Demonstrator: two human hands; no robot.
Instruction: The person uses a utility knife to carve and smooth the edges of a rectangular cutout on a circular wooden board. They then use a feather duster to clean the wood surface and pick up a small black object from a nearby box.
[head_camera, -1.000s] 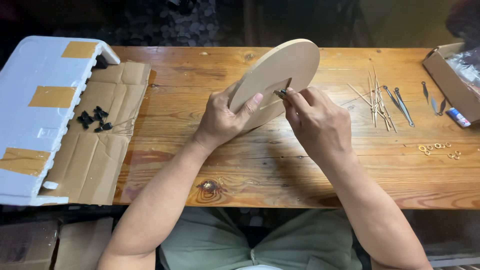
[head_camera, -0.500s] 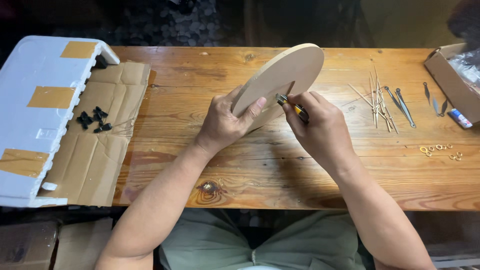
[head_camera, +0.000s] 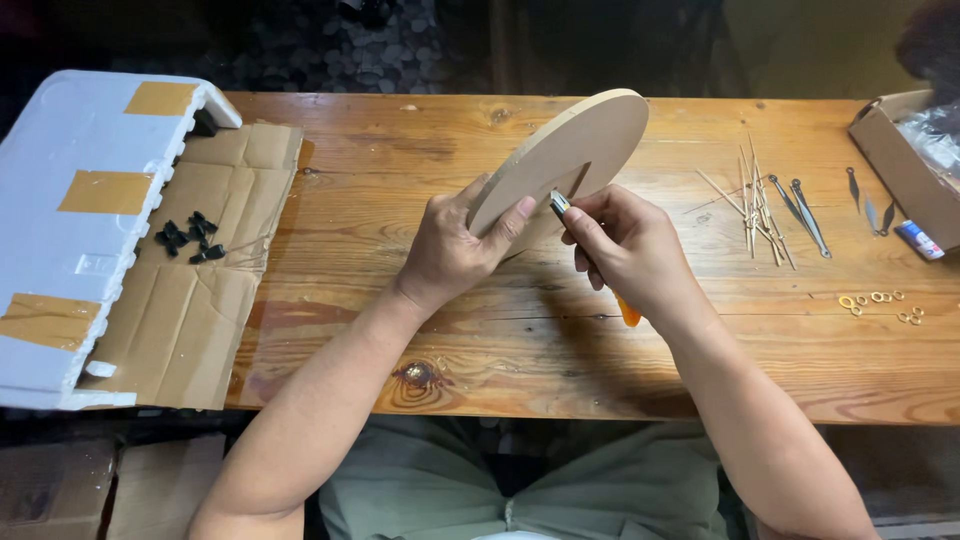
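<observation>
Round pale wooden disc (head_camera: 575, 150) tilted above the wooden table (head_camera: 400, 330), under the knife.

Left hand (head_camera: 450, 250) clamped on the disc's lower edge; right hand (head_camera: 630, 250) closed around an orange-handled utility knife (head_camera: 590, 255), blade tip at the disc face. Thin wooden and metal clock hands (head_camera: 765, 205), small brass rings (head_camera: 880, 305) and black plastic pieces (head_camera: 188, 238) lying loose, not yet fitted.
</observation>
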